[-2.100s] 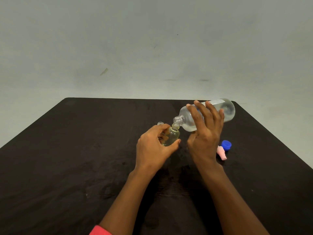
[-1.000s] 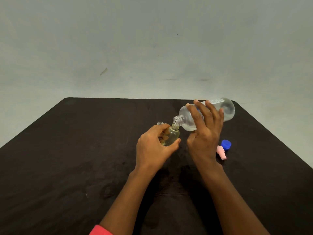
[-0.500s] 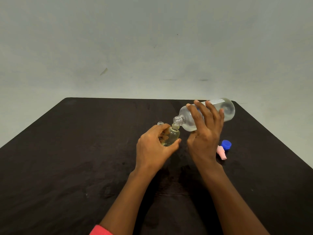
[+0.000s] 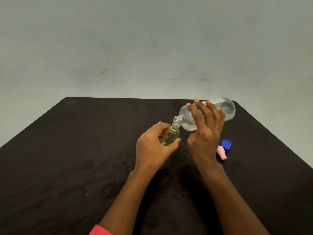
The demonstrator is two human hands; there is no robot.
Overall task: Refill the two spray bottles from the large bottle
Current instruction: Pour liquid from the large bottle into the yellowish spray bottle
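The right hand [image 4: 205, 133] wraps its fingers over the large bottle [image 4: 227, 111], tipped neck-down leftward so its mouth meets the small bottle [image 4: 172, 134]. The left hand [image 4: 152, 148] grips that one with curled fingers, upright mid-table, likely to steady it. The 2nd small bottle [image 4: 160, 123] stands open just beyond; a blue cap [image 4: 226, 144] lies right.

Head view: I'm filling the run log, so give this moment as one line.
right hand: holds large bottle tilted, mouth at neck of small bottle | left hand: grips small bottle | second bottle: uncapped, behind left hand

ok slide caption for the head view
Right hand tips the large bottle over a small bottle the left hand holds.
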